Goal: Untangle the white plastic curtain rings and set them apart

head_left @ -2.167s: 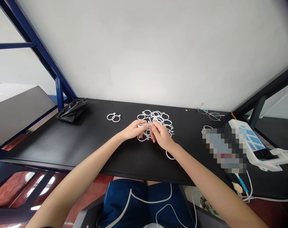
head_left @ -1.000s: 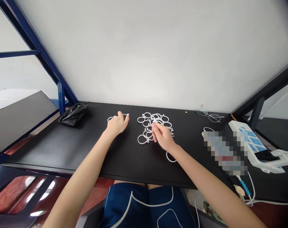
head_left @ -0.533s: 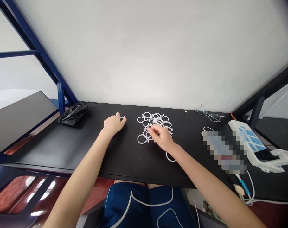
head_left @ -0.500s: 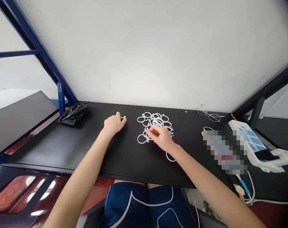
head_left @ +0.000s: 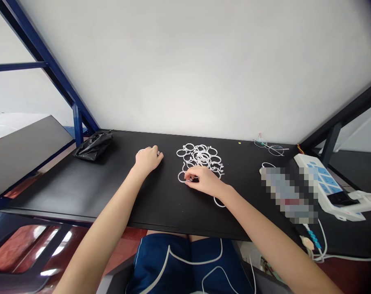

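Observation:
A heap of white curtain rings (head_left: pixel 200 157), thin hoops with small clip-like ends, lies on the black table (head_left: pixel 161 204). To the left of the heap, my left hand (head_left: pixel 147 159) is closed over a white ring (head_left: pixel 140 150); only bits of it show past the fingers. My right hand (head_left: pixel 203 179) is at the heap's near edge, thumb and fingers pinched on the end of another white ring (head_left: pixel 181 177). Its fingers hide part of the heap. One more ring (head_left: pixel 218 202) lies partly under my right wrist.
A crumpled black plastic bag (head_left: pixel 95 145) lies at the back left. Eyeglasses (head_left: pixel 275 150) rest at the back right. Further right are a pixelated object (head_left: pixel 287 196), a white power strip (head_left: pixel 326 183) and cables (head_left: pixel 324 249). A white wall (head_left: pixel 185 73) stands behind the table.
My right hand has come down slightly towards me, and its fingers now meet the ring at the heap's near left. My left hand has turned slightly, fingers curling further over its ring.

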`<move>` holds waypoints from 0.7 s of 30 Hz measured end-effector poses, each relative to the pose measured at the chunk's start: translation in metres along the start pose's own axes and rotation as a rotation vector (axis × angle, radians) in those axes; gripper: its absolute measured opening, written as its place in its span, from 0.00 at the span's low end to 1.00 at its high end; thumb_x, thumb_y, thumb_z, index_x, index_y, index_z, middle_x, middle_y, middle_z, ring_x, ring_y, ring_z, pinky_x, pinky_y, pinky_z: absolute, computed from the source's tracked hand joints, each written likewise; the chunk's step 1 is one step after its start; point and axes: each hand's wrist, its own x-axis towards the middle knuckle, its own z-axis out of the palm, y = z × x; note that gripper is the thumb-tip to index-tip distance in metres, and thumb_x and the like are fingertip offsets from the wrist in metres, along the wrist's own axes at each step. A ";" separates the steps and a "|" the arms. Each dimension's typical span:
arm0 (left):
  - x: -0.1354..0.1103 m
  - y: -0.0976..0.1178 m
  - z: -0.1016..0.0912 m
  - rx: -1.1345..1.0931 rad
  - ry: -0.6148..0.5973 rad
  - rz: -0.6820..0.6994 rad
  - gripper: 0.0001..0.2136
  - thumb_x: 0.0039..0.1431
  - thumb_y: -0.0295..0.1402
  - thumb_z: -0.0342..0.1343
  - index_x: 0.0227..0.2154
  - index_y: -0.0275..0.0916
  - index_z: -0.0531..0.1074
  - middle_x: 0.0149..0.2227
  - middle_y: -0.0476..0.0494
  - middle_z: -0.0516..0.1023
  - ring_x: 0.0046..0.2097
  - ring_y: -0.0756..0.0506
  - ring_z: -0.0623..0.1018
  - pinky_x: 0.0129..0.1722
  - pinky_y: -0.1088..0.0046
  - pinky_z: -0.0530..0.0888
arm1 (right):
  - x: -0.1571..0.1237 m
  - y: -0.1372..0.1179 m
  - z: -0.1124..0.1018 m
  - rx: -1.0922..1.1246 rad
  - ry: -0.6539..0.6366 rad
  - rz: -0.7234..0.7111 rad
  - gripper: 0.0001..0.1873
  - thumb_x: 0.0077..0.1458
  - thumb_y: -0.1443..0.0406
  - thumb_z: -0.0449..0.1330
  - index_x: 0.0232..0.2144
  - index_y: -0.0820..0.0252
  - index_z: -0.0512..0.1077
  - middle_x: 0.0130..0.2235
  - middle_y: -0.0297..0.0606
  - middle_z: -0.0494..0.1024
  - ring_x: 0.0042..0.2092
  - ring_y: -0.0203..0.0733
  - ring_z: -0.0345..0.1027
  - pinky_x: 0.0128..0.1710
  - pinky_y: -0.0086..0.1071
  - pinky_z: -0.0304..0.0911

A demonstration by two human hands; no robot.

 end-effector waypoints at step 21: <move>-0.001 -0.004 -0.004 -0.035 0.033 0.010 0.16 0.59 0.44 0.52 0.43 0.39 0.70 0.45 0.37 0.75 0.41 0.36 0.78 0.37 0.64 0.72 | 0.003 0.000 0.002 0.180 0.241 0.068 0.09 0.50 0.73 0.57 0.31 0.59 0.75 0.34 0.37 0.77 0.33 0.37 0.71 0.27 0.28 0.68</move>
